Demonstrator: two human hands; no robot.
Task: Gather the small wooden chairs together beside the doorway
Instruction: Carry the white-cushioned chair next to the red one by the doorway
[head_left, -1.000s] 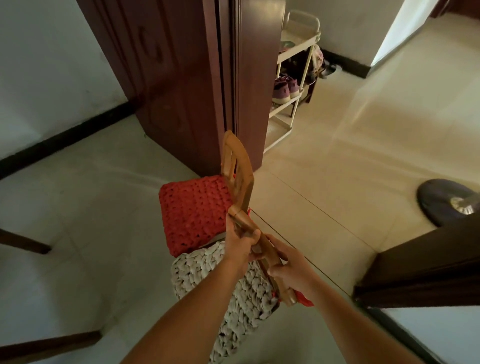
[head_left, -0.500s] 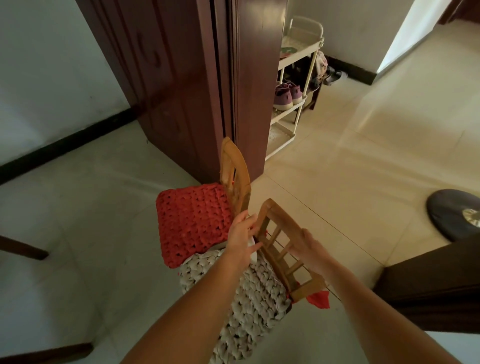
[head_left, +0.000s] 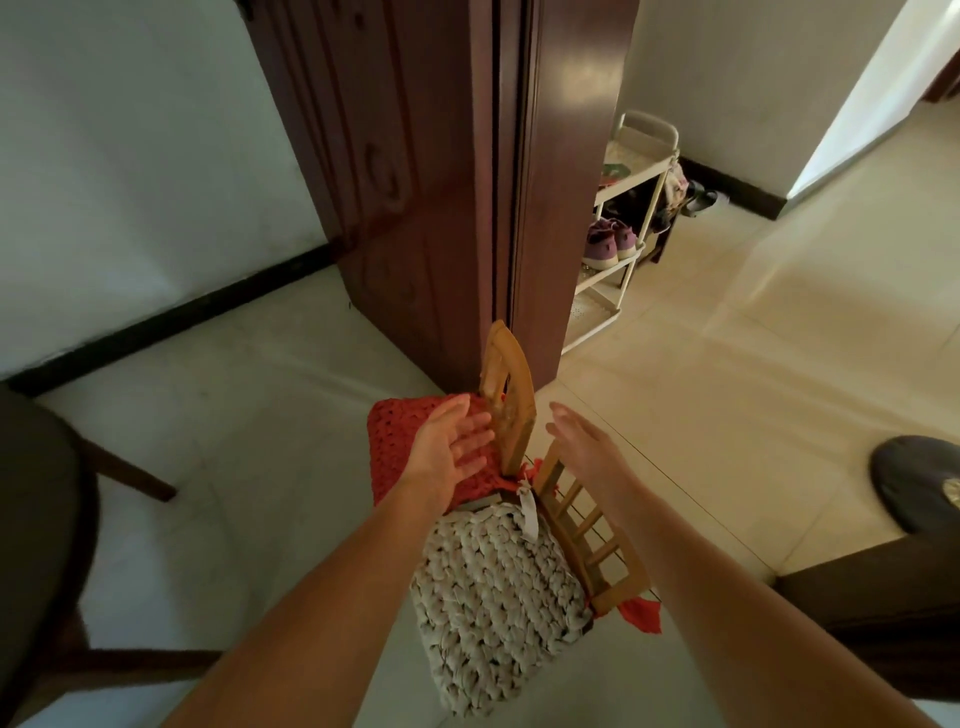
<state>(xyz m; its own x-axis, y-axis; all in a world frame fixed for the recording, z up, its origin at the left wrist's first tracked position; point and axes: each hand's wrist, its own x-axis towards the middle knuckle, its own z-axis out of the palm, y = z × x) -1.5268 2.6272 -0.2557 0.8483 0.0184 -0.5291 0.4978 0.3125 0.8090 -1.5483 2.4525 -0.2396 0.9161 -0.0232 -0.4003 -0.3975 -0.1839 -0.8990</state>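
Note:
Two small wooden chairs stand side by side on the floor at the foot of the dark door frame (head_left: 535, 208). The far chair (head_left: 506, 395) carries a red knitted cushion (head_left: 395, 447). The near chair (head_left: 587, 535) carries a grey-white knitted cushion (head_left: 493, 587), and a red scrap shows at its back corner. My left hand (head_left: 452, 441) hovers open over the red cushion, just left of the far chair's backrest. My right hand (head_left: 582, 441) is open above the near chair's backrest, holding nothing.
The open dark wooden door (head_left: 395, 171) stands behind the chairs. A white shoe rack (head_left: 623, 249) with purple shoes sits past the doorway. A dark round table (head_left: 36, 519) with wooden legs is at left, a dark fan base (head_left: 919, 483) at right, dark furniture (head_left: 883, 613) at lower right.
Both hands have let go of the near chair's backrest and lifted away with spread fingers. The near chair now stands on the floor beside the red-cushioned one.

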